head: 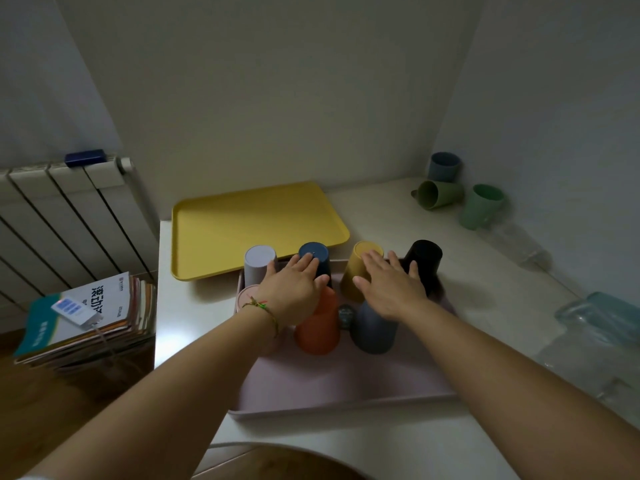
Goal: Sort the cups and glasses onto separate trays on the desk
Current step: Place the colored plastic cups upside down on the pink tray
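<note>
Both grips are spread flat with fingers straight, holding nothing. The left grip (294,289) lies over the navy cup (317,252), fingertips on or just above its upturned base; I cannot tell which. The right grip (391,289) hovers over the yellow cup (356,271), with the black cup (424,261) just to its right. Under the wrists stand the orange cup (320,327) and grey cup (372,330), all inverted on the pink tray (311,386). Ahead of the grips lies the yellow tray (242,223). Well to the right, clear glasses (519,245) lie on the desk (381,209). The cups look like light, stiff, matte plastic, best wrapped round the tapered wall. The glasses are probably slick and breakable, so take them mid-body
</note>
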